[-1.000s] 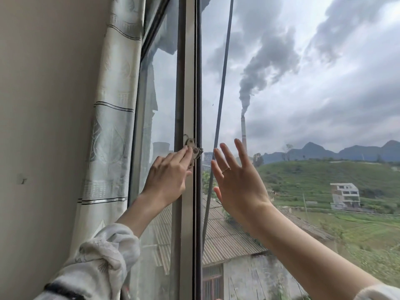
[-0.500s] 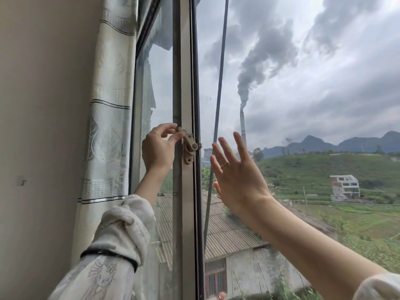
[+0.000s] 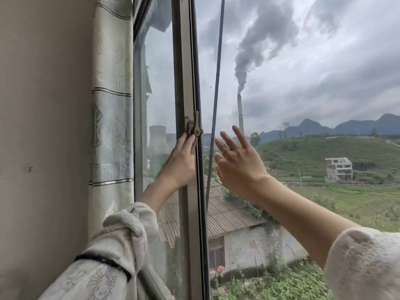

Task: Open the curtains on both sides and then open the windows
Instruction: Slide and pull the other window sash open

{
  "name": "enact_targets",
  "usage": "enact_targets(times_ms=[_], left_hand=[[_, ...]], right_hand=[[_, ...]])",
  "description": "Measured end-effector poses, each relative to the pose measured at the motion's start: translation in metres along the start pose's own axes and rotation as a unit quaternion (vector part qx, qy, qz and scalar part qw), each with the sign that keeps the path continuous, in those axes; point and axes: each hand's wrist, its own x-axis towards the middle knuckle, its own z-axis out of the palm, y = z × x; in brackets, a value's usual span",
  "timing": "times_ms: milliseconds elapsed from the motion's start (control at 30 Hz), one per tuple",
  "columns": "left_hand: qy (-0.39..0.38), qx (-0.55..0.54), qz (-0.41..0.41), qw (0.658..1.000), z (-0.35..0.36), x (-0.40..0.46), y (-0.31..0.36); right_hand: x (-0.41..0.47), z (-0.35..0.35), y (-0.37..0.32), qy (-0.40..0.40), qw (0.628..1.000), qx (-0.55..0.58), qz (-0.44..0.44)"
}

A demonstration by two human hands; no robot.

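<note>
The pale patterned curtain (image 3: 111, 105) hangs gathered at the left edge of the window, against the wall. A grey metal window frame (image 3: 187, 61) runs vertically between the left pane (image 3: 158, 83) and the right pane (image 3: 303, 105). A brass latch (image 3: 195, 126) sits on that frame with its lever pointing straight up. My left hand (image 3: 179, 163) lies flat on the frame, its fingertips touching the underside of the latch. My right hand (image 3: 240, 165) is raised with fingers spread, close to the right pane and gripping nothing.
A plain beige wall (image 3: 43, 126) fills the left side. A thin dark cable (image 3: 217, 83) runs down just right of the frame, outside the glass. Beyond it lie a tiled roof (image 3: 227, 215), green fields and a smoking chimney.
My left hand dropped from the top of the latch to just below it. The latch lever went from tilted to upright. My right hand stayed about where it was.
</note>
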Motion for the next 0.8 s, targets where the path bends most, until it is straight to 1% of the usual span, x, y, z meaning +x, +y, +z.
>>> enact_targets(times_ms=[67,100,167,200,233,267,300,367,467,567,667,733,800], left_hand=[[-0.094,0.039,-0.046,0.994,-0.014,-0.027,0.003],[-0.166,0.075,-0.07,0.981,-0.024,-0.041,0.008],[-0.33,0.125,-0.119,0.928,-0.045,-0.067,0.027],[-0.39,0.136,-0.142,0.899,-0.053,-0.079,0.039],[-0.425,0.144,-0.154,0.88,-0.059,-0.089,0.051],[-0.438,0.151,-0.156,0.872,-0.063,-0.105,0.066],[-0.432,0.156,-0.148,0.876,-0.065,-0.115,0.078],[-0.402,0.149,-0.138,0.893,-0.066,-0.15,0.106],[-0.362,0.14,-0.144,0.91,-0.065,-0.213,0.15],[-0.378,0.132,-0.168,0.901,-0.063,-0.28,0.193],[-0.389,0.119,-0.198,0.892,-0.073,-0.333,0.235],[-0.396,0.134,-0.197,0.887,-0.082,-0.357,0.256],[-0.422,0.163,-0.195,0.87,-0.096,-0.385,0.282]], right_hand=[[-0.017,-0.003,-0.006,-0.024,0.999,0.025,-0.02],[-0.029,-0.006,-0.01,-0.041,0.998,0.034,-0.032],[-0.056,-0.01,-0.017,-0.068,0.994,0.066,-0.049],[-0.069,-0.013,-0.019,-0.074,0.992,0.089,-0.055],[-0.08,-0.017,-0.02,-0.074,0.988,0.12,-0.063],[-0.098,-0.024,-0.02,-0.073,0.984,0.147,-0.076],[-0.109,-0.028,-0.019,-0.063,0.979,0.177,-0.083],[-0.142,-0.04,-0.016,-0.063,0.967,0.229,-0.09],[-0.198,-0.059,-0.014,-0.105,0.953,0.268,-0.09],[-0.26,-0.077,-0.017,-0.172,0.932,0.285,-0.14],[-0.318,-0.103,-0.018,-0.274,0.892,0.305,-0.19],[-0.345,-0.117,-0.019,-0.305,0.876,0.313,-0.203],[-0.37,-0.135,-0.015,-0.326,0.863,0.326,-0.208]])
